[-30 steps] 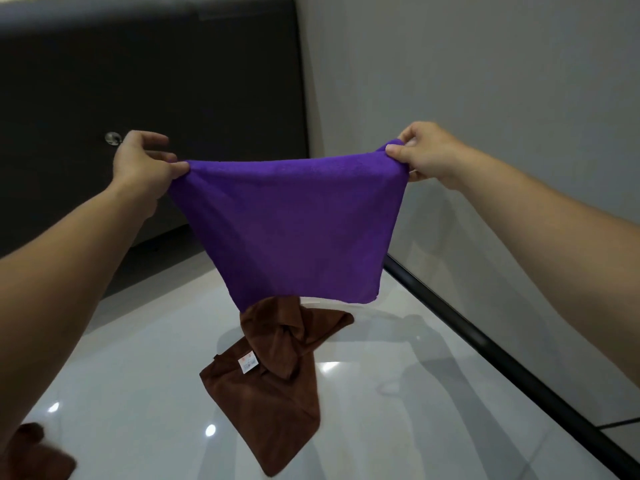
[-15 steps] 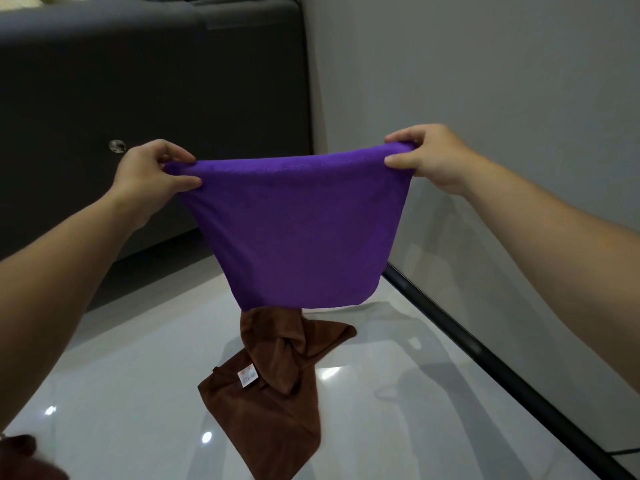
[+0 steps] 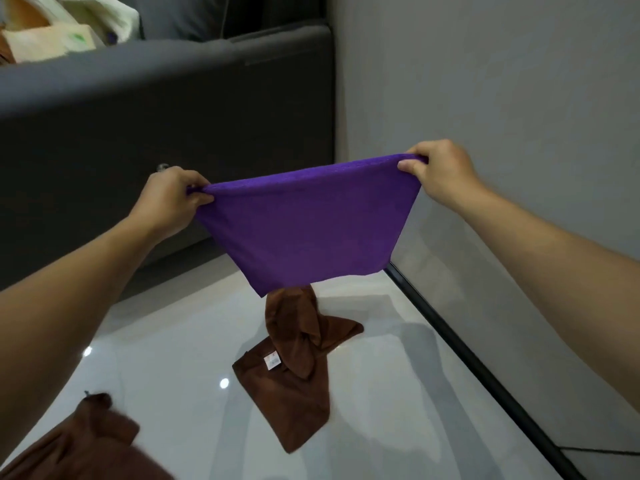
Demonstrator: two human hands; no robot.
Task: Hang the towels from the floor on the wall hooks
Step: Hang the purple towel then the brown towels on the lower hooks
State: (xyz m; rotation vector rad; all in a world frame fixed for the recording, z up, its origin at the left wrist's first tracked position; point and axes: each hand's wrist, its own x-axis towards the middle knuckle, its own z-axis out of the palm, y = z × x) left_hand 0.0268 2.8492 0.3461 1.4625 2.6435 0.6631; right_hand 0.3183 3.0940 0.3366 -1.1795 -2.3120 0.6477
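Note:
A purple towel (image 3: 304,230) hangs spread out in the air in front of me. My left hand (image 3: 169,199) pinches its upper left corner and my right hand (image 3: 440,171) pinches its upper right corner, so the top edge is stretched taut between them. Below it a crumpled brown towel (image 3: 294,372) with a small white label lies on the glossy white floor (image 3: 398,393). Another brown towel (image 3: 83,445) lies at the bottom left, blurred. No wall hook shows in the head view.
A dark grey sofa (image 3: 173,98) stands behind the towel, with pale cloth items (image 3: 62,32) on its seat. A grey wall (image 3: 502,98) runs along the right, with a black skirting strip (image 3: 478,368) where it meets the floor.
The view has tilted up, showing the sofa's top and more of the bottom-left brown towel. Both hands keep their hold on the purple towel, which sits a little lower in the picture.

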